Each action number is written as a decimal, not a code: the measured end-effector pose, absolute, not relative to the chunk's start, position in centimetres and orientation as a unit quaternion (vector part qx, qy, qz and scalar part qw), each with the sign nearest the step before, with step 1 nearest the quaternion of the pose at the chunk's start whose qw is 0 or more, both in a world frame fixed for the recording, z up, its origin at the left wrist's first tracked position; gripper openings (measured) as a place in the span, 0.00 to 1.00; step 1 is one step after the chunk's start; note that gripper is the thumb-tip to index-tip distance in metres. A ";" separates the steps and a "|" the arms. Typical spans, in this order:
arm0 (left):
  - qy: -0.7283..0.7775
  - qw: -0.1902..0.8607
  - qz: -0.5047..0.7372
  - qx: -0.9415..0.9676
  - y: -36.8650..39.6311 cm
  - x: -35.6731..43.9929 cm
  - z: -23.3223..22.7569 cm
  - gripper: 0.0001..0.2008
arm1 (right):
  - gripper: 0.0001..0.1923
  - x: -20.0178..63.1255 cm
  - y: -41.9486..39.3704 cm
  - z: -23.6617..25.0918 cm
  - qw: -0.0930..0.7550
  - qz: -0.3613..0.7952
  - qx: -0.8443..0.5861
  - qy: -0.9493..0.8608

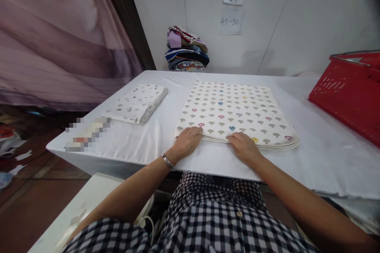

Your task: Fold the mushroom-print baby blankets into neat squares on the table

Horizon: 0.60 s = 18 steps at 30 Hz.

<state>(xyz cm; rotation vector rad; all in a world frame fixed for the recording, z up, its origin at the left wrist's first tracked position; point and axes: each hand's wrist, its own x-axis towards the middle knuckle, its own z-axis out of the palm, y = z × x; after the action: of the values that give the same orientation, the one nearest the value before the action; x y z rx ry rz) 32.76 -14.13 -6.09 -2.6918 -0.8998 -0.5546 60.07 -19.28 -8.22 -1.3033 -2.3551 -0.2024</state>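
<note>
The mushroom cloth [234,112] is lying folded flat on the white surface [326,154], right in front of the person. Both hands are resting on its near edge. The left hand [186,141] is lying flat with fingers spread a little, pressing on the near left corner. The right hand [245,147] is sitting near the middle of that edge, fingers curled down over the layers. Neither hand is lifting anything.

The cloth has many thin layers. If the hands are grabbing only the top ones, the others could be slipping out and the fold could go crooked. The white cover could be bunching up too. The small folded cloth [137,103] and the red basket [350,87] are sitting well apart.
</note>
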 end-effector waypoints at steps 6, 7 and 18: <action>-0.276 0.137 -0.219 -0.926 -14.0 32.4 -6.1 0.10 | 0.14 60.1 -19.2 -8.2 0.222 -0.076 -0.467 -0.853; -0.268 0.135 -0.215 -0.929 -14.0 32.3 -6.1 0.09 | 0.14 60.1 -19.3 -8.2 0.222 -0.075 -0.467 -0.852; -0.299 0.105 -0.163 -0.934 -14.0 32.7 -5.7 0.13 | 0.18 59.9 -19.4 -8.0 0.206 -0.093 -0.476 -0.850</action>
<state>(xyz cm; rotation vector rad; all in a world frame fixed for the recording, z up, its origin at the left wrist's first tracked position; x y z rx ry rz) 32.73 -13.97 -5.70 -2.7537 -0.8807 -0.4810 59.88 -19.44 -7.95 -1.3269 -2.3684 -0.2578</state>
